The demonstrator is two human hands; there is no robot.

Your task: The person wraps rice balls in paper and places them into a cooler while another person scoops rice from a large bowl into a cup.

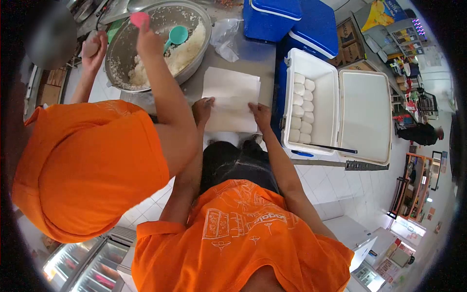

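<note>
White paper sheets lie in a stack on the metal table in front of me. My left hand pinches the left edge of the paper. At the opposite edge, my right hand holds the paper with its fingers closed on it. To the right stands an open white cooler with several round white wrapped portions in rows along its left side.
A co-worker in orange at the left holds a pink scoop over a large metal pot of white rice-like food. A teal scoop sits inside. Clear plastic and blue coolers are behind. Another person stands far right.
</note>
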